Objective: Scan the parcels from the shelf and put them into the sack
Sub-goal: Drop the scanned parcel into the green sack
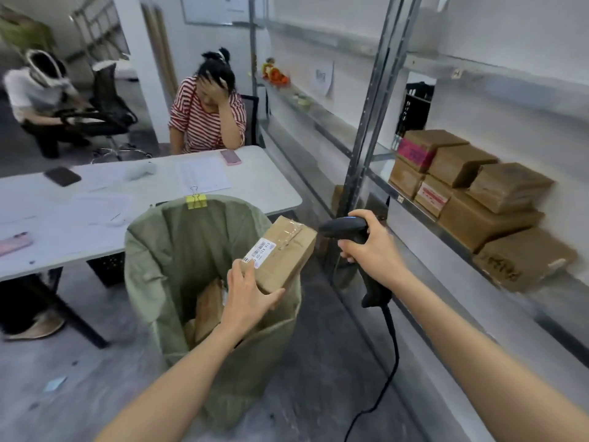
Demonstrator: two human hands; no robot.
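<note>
Left hand (247, 295) holds a parcel (283, 253) above the sack (143, 250), at its 3 o'clock rim, fingers (237, 272) curled round it. Right hand (374, 250) grips the scanner (342, 228) at the parcel's 3 o'clock.

Sack (191, 250) mouth open; parcels (208, 306) low inside

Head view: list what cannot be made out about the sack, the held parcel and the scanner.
Head view only.
sack: contents mostly hidden by the left hand and the parcel.
label: print too small and blurred.
scanner: trigger hidden by the right hand; cable cut off by the bottom edge.
</note>
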